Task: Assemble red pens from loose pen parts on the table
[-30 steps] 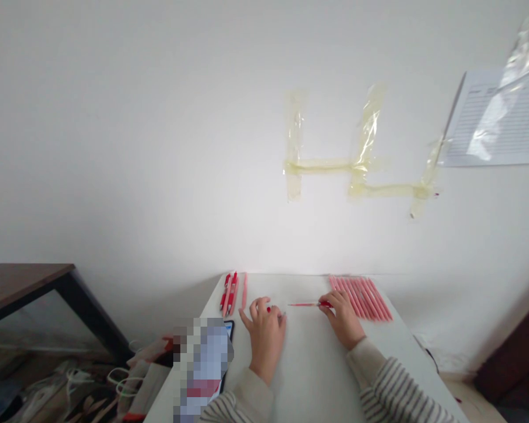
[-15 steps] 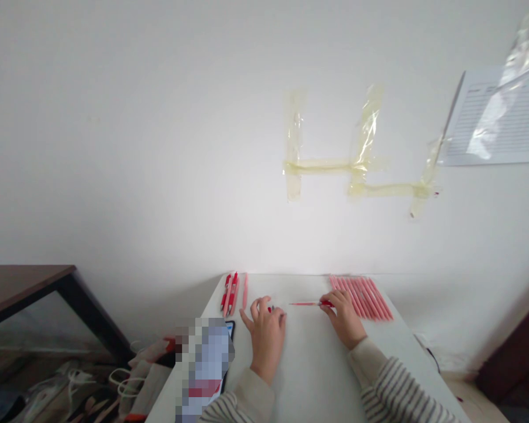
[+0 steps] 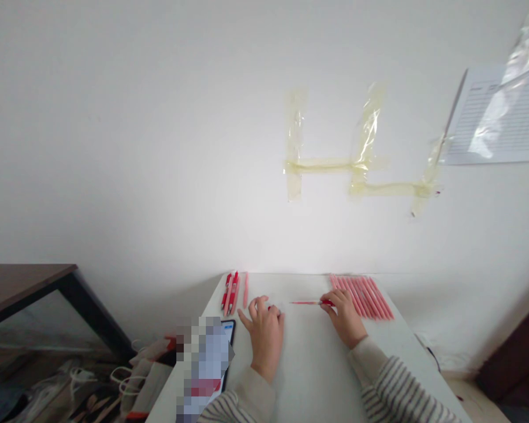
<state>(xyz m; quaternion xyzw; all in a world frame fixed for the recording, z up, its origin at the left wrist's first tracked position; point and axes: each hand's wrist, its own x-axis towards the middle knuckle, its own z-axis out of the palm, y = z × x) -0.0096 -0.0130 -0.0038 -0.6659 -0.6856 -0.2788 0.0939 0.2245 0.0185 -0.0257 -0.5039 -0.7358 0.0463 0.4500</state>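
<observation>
My right hand (image 3: 344, 319) pinches one end of a thin red pen refill (image 3: 308, 303) that points left across the white table (image 3: 308, 376). My left hand (image 3: 264, 332) rests on the table with its fingers curled round a small red part (image 3: 270, 308); what that part is I cannot make out. Just right of my right hand lies a row of several pink pen barrels (image 3: 364, 296). Left of my left hand, near the table's far left corner, lie red pens (image 3: 229, 292) and one pink barrel (image 3: 245, 290).
A phone (image 3: 227, 343) lies at the table's left edge beside a blurred patch. A dark wooden desk (image 3: 22, 282) stands at the left, with bags and cords (image 3: 114, 388) on the floor. The white wall behind carries yellowed tape (image 3: 335, 167) and a lined sheet (image 3: 498, 123).
Almost nothing differs: both hands have stayed in place, with only a slight shift of the view.
</observation>
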